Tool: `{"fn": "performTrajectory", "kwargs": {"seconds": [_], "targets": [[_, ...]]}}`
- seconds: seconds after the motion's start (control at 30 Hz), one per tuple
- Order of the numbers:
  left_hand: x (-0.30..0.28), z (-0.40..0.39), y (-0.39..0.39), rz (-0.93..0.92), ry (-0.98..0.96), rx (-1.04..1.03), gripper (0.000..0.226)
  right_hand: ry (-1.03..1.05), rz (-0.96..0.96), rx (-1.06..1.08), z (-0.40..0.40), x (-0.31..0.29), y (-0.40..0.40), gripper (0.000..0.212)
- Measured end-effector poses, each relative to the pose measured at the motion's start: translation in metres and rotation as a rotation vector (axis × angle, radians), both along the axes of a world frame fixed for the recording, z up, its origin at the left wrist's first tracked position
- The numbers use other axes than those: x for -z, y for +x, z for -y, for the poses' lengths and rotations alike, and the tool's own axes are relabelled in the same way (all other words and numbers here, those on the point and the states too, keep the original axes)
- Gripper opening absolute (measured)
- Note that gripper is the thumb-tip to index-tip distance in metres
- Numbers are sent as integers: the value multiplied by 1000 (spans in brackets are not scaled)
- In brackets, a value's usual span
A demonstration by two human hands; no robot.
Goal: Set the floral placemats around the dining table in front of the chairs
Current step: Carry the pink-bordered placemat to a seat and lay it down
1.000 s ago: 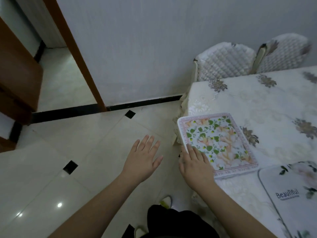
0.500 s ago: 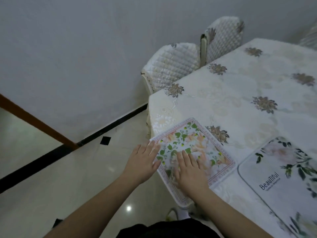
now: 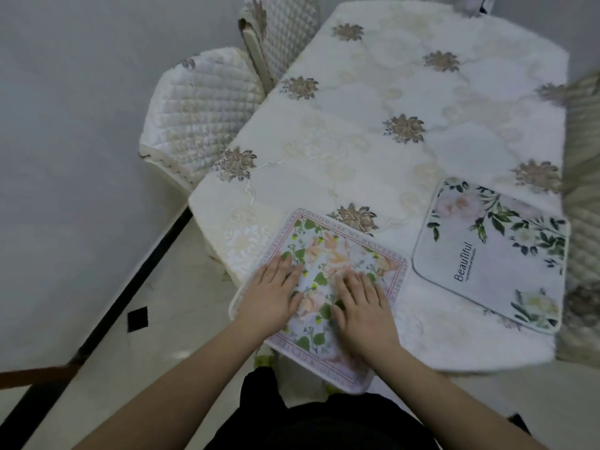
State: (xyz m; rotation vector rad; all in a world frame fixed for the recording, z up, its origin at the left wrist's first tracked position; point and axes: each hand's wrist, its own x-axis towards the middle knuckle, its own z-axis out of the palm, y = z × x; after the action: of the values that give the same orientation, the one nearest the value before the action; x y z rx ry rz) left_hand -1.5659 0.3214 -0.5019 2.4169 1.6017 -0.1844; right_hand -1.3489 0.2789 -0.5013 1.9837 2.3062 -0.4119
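A floral placemat (image 3: 337,251) with a pink lettered border lies at the near left corner of the dining table (image 3: 373,131), its near edge hanging past the table edge. My left hand (image 3: 269,295) rests flat on its left part, fingers spread. Flat on its middle lies my right hand (image 3: 362,303). A second placemat (image 3: 490,251), white with green leaves and the word "Beautiful", lies to the right near the table's right edge. Neither hand grips anything.
Two quilted white chairs (image 3: 201,112) stand along the table's left side by the grey wall. Another quilted chair (image 3: 581,228) shows at the right edge. The tiled floor (image 3: 136,345) has a black border strip.
My left hand moved from the air onto the placemat's left part. My right hand slid further onto the mat. The view swung right, over the table.
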Motion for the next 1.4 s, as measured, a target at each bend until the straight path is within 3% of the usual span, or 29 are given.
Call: {"fn": "performTrajectory", "kwargs": {"seconds": [0.2, 0.43, 0.67, 0.9, 1.0, 1.27, 1.4], "targets": [[21, -24, -22, 61, 74, 244, 62, 25, 12, 309, 14, 4, -26, 60], [34, -39, -46, 63, 51, 424, 64, 1, 22, 499, 38, 7, -51, 62], [22, -44, -46, 37, -67, 279, 67, -66, 36, 676, 56, 9, -46, 75], [16, -39, -42, 24, -207, 85, 83, -112, -113, 760, 52, 5, -37, 82], [14, -38, -43, 99, -237, 9, 87, -124, -161, 809, 53, 3, -35, 86], [14, -34, -43, 214, -171, -64, 68, -108, -229, 832, 56, 0, -30, 85], [12, -29, -42, 231, -144, -82, 64, -59, -410, 921, 58, -1, -30, 80]]}}
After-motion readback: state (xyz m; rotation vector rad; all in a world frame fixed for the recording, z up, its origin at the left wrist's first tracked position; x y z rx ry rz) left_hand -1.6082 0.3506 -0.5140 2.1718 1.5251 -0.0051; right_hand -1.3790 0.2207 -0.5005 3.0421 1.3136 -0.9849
